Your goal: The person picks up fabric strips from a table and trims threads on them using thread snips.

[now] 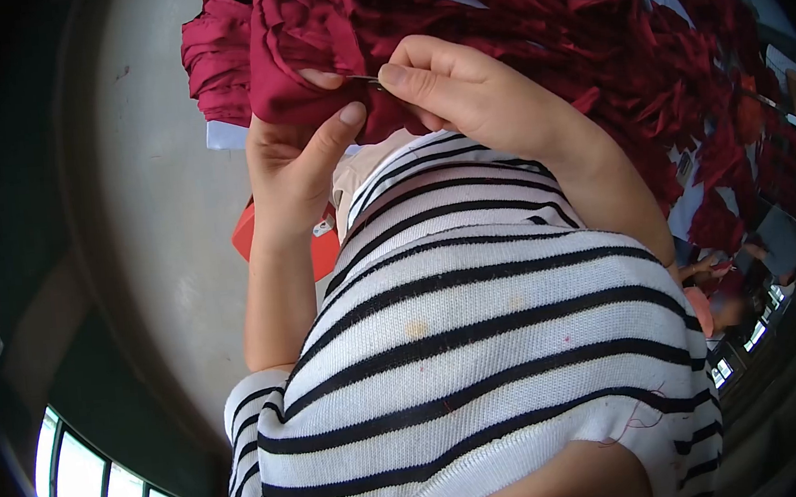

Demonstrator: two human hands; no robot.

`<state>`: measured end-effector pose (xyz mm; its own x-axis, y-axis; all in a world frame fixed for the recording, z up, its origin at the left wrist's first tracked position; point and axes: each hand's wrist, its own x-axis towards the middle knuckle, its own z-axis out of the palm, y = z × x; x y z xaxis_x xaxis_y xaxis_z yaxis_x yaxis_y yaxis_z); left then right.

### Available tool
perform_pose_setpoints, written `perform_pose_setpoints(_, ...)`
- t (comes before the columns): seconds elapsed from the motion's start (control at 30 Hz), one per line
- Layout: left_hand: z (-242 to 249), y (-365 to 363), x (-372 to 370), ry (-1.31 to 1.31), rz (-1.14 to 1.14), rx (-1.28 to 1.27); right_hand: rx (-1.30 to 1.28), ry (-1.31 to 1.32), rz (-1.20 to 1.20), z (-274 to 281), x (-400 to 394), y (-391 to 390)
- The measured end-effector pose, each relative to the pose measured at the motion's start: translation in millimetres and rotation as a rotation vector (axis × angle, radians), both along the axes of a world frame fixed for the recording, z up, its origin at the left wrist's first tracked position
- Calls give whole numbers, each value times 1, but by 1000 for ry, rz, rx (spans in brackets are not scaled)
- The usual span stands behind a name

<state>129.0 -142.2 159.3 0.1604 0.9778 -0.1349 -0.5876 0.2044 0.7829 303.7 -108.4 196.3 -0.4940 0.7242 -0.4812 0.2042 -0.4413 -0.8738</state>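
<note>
My left hand [300, 158] is closed on a dark red piece of fabric [294, 82], its thumb pressed on the near edge and a fingertip showing at a fold higher up. Close beside it, my right hand [450, 83] pinches a thin, dark metal tool [364, 79] between thumb and forefinger. The tool points left to the fabric by my left fingertip. Its exact kind is too small to make out. Part of the cloth hangs between the two hands, and the other fingers of my right hand are partly hidden.
A large heap of dark red fabric pieces [530, 29] spreads beyond my hands over a white surface [223, 136]. Something red [325, 253] stands low beside my left forearm on the grey floor [168, 221]. At the far right, another person's arm [703, 266] is near the fabric.
</note>
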Motion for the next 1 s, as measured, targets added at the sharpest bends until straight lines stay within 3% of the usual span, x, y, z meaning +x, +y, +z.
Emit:
perform_pose_setpoints(0.17,-4,3,0,-21,-46,45,-43,28,-61,-4,-1,-2)
perform_pose_setpoints(0.37,-6,1,-2,-32,-78,96,-312,151,-93,-1,2,-3)
perform_pose_setpoints(0.77,-4,-5,0,-80,-28,32,-223,242,-175,2,1,-6)
perform_pose_setpoints(0.87,4,-4,1,-121,2,-45,-141,272,-118,-1,6,-9)
perform_pose_setpoints(0.97,6,-3,-1,-122,23,-114,231,-1,31,-9,7,-16)
perform_pose_setpoints(1.0,6,-2,-2,-115,19,-126,227,-9,1,-12,7,-18)
